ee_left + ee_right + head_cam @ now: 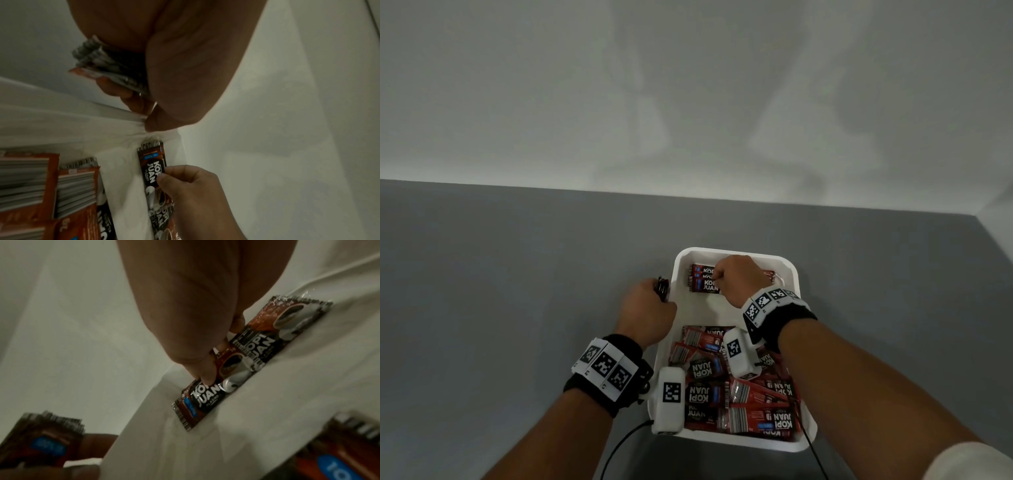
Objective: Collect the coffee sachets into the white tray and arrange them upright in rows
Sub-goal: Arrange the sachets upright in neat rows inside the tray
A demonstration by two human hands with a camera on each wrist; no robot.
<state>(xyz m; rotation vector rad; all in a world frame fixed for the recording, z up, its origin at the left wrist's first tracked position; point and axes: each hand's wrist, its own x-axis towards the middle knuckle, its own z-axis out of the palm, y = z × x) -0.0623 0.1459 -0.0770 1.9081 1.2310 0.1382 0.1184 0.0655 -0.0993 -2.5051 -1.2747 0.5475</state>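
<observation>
A white tray (736, 310) sits on the grey table. Its near half holds a loose heap of red-and-black coffee sachets (739, 394). Against the far wall a short row of sachets (702, 279) stands on edge. My right hand (736, 277) is inside the tray's far end, its fingers pinching a sachet (205, 392) in that row. My left hand (647, 308) is just outside the tray's left rim and grips a bundle of sachets (107, 68), with the thumb (164, 120) resting on the rim. In the left wrist view the right hand (185, 183) pinches the front sachet (152, 168).
The grey table (517, 291) spreads wide to the left and beyond the tray. A pale wall (688, 102) rises behind it, and the table's right edge (993, 236) meets a wall close to the tray. Black cables (619, 445) trail from my wrist cameras toward me.
</observation>
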